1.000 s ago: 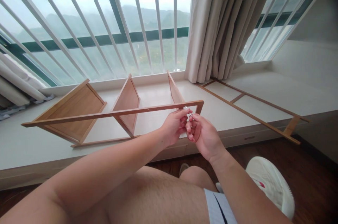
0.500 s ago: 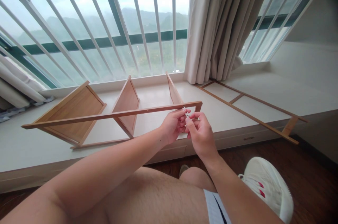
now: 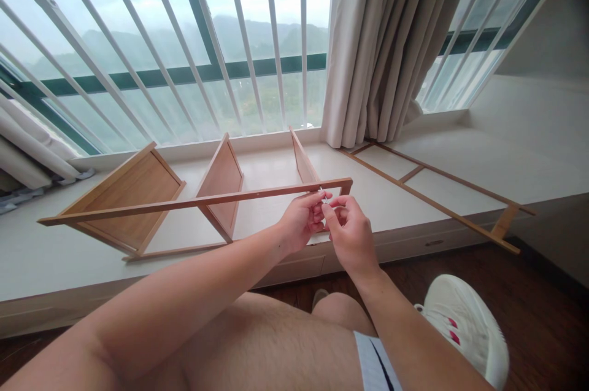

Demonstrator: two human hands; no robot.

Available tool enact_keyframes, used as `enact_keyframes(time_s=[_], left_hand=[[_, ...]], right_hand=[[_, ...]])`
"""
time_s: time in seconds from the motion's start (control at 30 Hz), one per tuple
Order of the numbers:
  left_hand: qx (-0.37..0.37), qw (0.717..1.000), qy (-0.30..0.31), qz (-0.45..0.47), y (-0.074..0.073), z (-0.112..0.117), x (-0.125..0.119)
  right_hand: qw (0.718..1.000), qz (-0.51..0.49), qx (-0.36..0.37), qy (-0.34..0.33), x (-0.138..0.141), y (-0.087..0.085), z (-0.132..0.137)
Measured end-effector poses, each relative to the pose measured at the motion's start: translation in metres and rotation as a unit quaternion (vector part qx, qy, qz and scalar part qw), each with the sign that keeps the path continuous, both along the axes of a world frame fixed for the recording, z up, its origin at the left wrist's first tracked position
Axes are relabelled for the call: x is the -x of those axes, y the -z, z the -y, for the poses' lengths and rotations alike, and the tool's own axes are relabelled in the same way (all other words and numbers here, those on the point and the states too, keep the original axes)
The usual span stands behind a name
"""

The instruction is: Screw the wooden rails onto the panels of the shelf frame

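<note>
A wooden shelf frame [image 3: 257,194] lies on its side on the white window ledge, with three panels standing between its rails. Just below the near rail's right end, my right hand [image 3: 350,231] is closed, thumb and fingers pinching a thin silvery metal rod [image 3: 324,196]. The rod's upper end meets the rail; its exact kind is too small to make out. My left hand [image 3: 301,219] is closed beside it, fingertips pinched around the rod's upper part, close under the rail. Its curled fingers hide part of the grip.
A second wooden frame [image 3: 414,173], ladder-shaped, lies on the ledge [image 3: 276,161] at right, its end jutting past the front edge. Behind are white railings [image 3: 239,47] and a beige curtain [image 3: 368,41]. My legs and a white shoe [image 3: 464,323] are below.
My right hand has shifted very slightly at the rod. The left hand and both wooden frames look essentially unmoved.
</note>
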State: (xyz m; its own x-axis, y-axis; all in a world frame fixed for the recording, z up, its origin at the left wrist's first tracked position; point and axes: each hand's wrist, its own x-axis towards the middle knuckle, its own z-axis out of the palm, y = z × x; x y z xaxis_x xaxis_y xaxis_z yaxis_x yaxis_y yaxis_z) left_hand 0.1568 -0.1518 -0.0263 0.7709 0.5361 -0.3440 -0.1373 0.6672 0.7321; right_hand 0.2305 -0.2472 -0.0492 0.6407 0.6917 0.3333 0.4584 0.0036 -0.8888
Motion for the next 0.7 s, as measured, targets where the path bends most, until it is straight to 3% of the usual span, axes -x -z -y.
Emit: enact_keyframes(time_s=[0.3, 0.7], left_hand=[[-0.003, 1.000, 0.003, 0.003, -0.0003, -0.0004, 0.0017], [-0.022, 1.000, 0.012, 0.008, 0.0052, -0.0020, 0.0016]], right_hand=[[0.995, 0.083, 0.015, 0.048, 0.0014, -0.0030, -0.0001], [0.999, 0.031, -0.010, 0.033, 0.0013, 0.0000, -0.0014]])
